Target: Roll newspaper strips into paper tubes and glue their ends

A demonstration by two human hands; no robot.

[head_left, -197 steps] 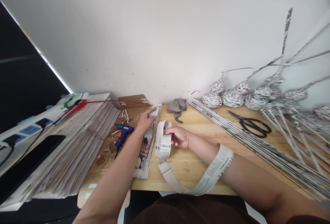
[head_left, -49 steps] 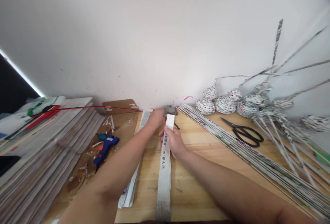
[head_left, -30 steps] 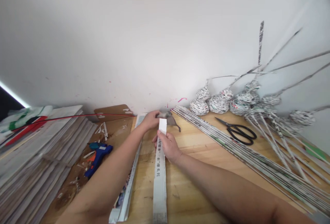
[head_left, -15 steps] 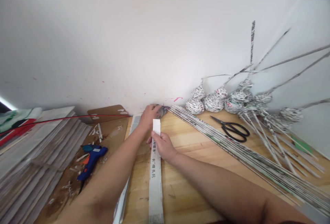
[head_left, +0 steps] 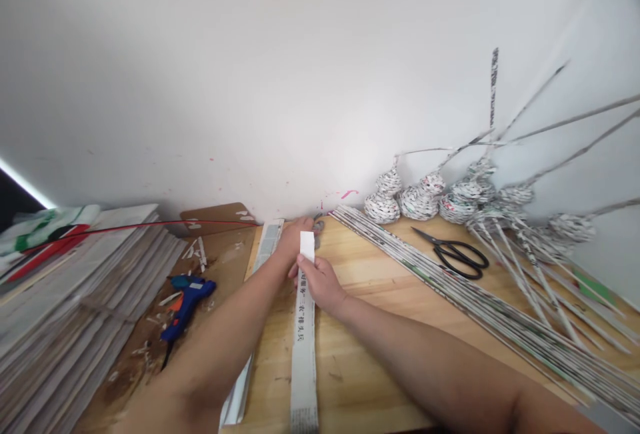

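Note:
My right hand (head_left: 323,284) pinches a long white strip of printed newspaper (head_left: 304,354) near its upper end, thumb on top. The strip runs down toward me over the wooden table. Just behind its tip is my left hand (head_left: 293,241), fingers curled and partly hidden by the paper, so what they hold cannot be made out. A small grey lump (head_left: 319,229) shows beside those fingers. Under my left forearm lies a stack of flat newspaper strips (head_left: 270,237).
Rolled paper sticks (head_left: 400,257) cross the table at right, beside black scissors (head_left: 457,254). Woven paper gourd shapes (head_left: 383,204) line the wall. At left are a blue glue gun (head_left: 187,307), paper scraps and a tall newspaper pile (head_left: 95,314).
My left hand has drawn back slightly from the grey lump and sits closer behind the strip's tip. The right hand keeps its pinch on the strip. The view has shifted a little.

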